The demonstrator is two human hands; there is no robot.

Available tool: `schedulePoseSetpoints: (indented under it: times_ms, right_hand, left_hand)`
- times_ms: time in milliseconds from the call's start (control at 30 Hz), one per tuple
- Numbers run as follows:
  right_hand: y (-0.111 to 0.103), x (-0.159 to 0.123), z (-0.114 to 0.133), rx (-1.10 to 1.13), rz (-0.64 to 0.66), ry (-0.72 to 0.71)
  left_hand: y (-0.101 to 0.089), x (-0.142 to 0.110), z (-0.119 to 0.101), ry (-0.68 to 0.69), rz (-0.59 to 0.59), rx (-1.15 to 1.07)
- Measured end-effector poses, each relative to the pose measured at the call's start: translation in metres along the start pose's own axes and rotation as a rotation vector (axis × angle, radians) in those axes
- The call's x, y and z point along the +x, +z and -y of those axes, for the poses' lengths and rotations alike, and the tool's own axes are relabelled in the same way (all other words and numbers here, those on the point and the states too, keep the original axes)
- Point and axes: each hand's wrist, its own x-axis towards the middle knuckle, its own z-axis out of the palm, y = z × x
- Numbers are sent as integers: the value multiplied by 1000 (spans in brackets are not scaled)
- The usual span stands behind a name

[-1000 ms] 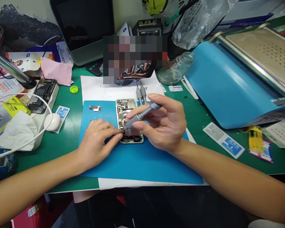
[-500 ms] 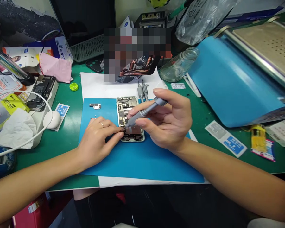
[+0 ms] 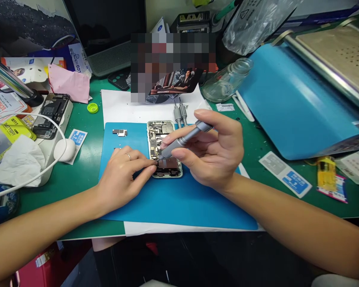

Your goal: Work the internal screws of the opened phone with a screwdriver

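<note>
An opened smartphone (image 3: 169,169) lies on the blue mat (image 3: 179,203), its inner parts showing. My right hand (image 3: 215,151) is closed round a grey screwdriver (image 3: 182,140), forefinger on its end cap. The tool is tilted, with its tip down at the phone's lower left part. At that same edge my left hand (image 3: 122,173) pinches with thumb and forefinger, right beside the tip; what sits between those fingertips is too small to make out. A small metal phone part (image 3: 120,132) rests on the mat to the left, with tiny bits below it.
Two more grey screwdrivers (image 3: 180,113) lie behind the phone. A glass jar (image 3: 227,81) stands at the back right, near white tweezers (image 3: 243,105). On the left are a white cable (image 3: 55,159), another opened phone (image 3: 52,115) and a green cap (image 3: 92,108).
Both hands, the screwdriver and the phone hold almost the same position. The whole view has shifted very slightly.
</note>
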Motion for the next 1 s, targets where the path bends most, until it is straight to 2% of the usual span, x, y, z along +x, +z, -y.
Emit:
schedulePoseSetpoints:
  times_ms: [800, 900, 1000]
  right_hand:
    - [2, 0, -1, 30, -18, 27]
    - [0, 0, -1, -2, -1, 27]
    - [-4, 2, -5, -7, -39, 43]
  left_hand:
    - [-1, 1, 0, -11, 14, 18]
    - [-1, 1, -1, -32, -4, 13]
    - [-2, 0, -3, -68, -22, -15]
